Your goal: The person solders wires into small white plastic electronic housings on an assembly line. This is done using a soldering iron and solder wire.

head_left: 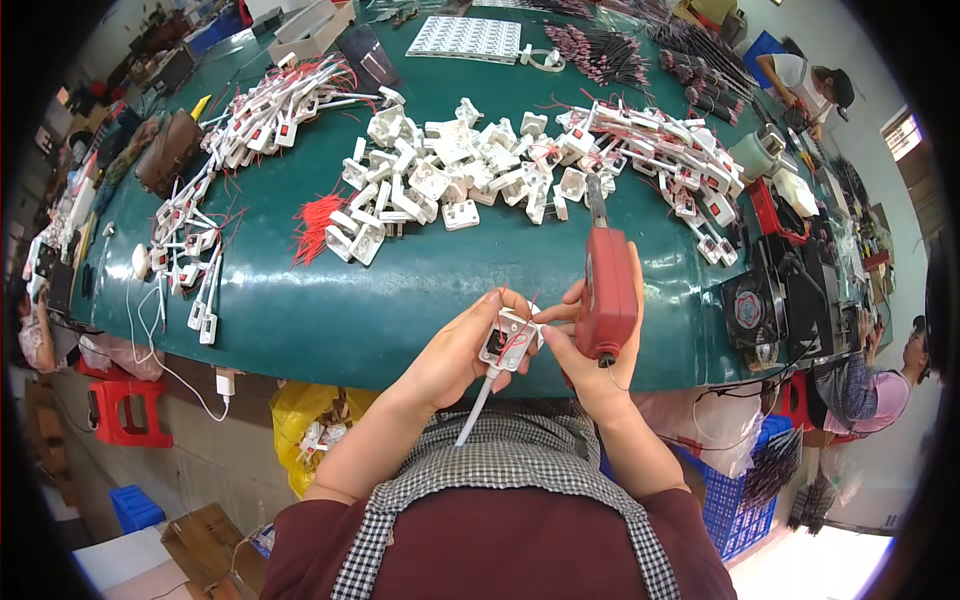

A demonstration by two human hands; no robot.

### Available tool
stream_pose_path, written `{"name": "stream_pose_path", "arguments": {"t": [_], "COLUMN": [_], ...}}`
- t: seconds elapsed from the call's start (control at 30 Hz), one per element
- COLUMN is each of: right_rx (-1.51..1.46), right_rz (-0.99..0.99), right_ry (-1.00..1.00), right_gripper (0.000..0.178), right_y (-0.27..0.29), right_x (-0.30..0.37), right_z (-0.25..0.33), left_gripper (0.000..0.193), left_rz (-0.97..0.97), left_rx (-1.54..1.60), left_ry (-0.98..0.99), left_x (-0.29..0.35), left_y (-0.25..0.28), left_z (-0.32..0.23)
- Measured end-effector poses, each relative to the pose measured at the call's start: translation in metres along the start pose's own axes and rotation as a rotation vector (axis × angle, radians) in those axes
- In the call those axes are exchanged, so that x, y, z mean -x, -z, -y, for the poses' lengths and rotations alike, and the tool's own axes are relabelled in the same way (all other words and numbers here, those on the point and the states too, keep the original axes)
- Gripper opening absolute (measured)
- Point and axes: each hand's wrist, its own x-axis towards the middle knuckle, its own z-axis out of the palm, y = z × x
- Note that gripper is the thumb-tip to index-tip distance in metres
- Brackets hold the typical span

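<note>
White housing (516, 324) with red wires (517, 341) is pinched in your left hand (455, 348), by the near edge of the green table (430, 265), and your right hand (592, 383) has got that red handheld tool (610, 295), fingertips (551, 333) near the housing.

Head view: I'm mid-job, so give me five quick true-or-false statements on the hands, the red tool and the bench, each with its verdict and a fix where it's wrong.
1. The right hand holds a red tool. True.
2. The left hand is empty. False: it holds a white housing with a white cable.
3. Loose red wires lie left of the central pile of white parts. True.
4. The tabletop is yellow. False: it is green.
5. A yellow bag sits below the tabletop, on the person's left. True.
</note>
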Motion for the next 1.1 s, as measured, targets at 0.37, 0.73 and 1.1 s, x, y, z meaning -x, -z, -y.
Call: {"name": "stream_pose_path", "arguments": {"t": [0.37,0.73,1.1], "right_rx": [0.021,0.047,0.217], "right_rz": [-0.034,-0.062,-0.095], "right_ry": [-0.071,-0.136,0.048], "right_gripper": [0.095,0.098,0.102], "right_y": [-0.007,-0.009,0.008], "right_x": [-0.006,-0.012,0.013], "right_z": [0.008,0.006,-0.026], "left_gripper": [0.053,0.039,0.006], "left_rz": [-0.038,-0.007,-0.353], "left_rx": [-0.159,-0.148,-0.917], "left_ry": [-0.019,0.041,-0.317], "left_x": [0.005,0.003,0.033], "left_y": [-0.008,-0.006,0.008], "left_z": [0.008,0.004,-0.003]}}
